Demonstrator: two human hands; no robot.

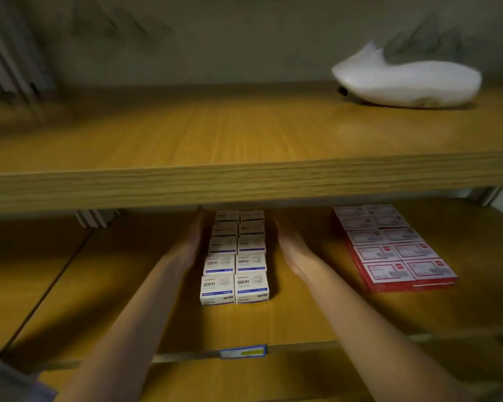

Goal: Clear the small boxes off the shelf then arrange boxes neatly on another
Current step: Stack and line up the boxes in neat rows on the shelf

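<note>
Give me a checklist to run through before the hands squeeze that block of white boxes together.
1. Left hand flat beside the white boxes: ok.
2. Right hand flat on the other side: ok.
3. Palms touching the boxes: cannot tell, a gap shows on the right.
4. Boxes in two straight columns: ok.
5. Back rows under the upper shelf: cannot tell, partly hidden.
6. Red boxes apart from the right hand: ok.
</note>
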